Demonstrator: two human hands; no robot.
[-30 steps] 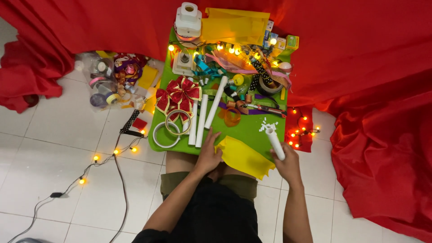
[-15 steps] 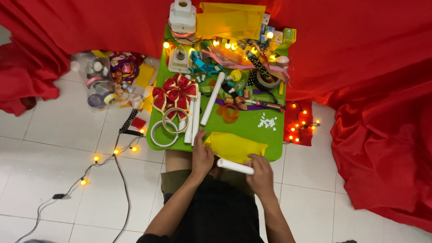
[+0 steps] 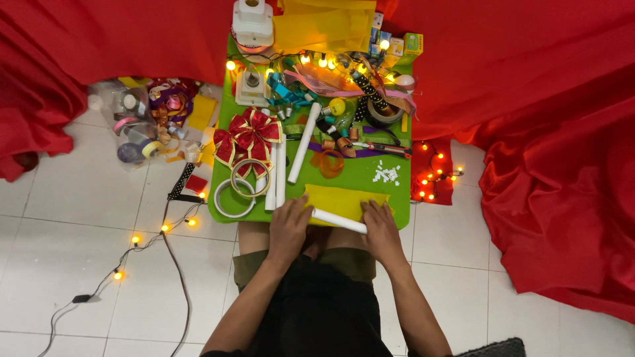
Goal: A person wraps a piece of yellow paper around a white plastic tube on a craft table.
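White paper tube lies across the near edge of the yellow felt sheet at six o'clock on the green bench. Left hand and right hand press on its ends, neither clenched. Rolling looks barely begun; most felt lies flat.

A: What sort of place is shown?

B: A home craft corner set up on a white tiled floor, seen from above.

A: Which features indicate this?

B: A low green table crowded with ribbons, a red bow, tape rings, white tubes and yellow sheets. Red cloth is draped behind and to the right. String lights trail across the tiles, and a clear bag of ribbon spools lies beside the table.
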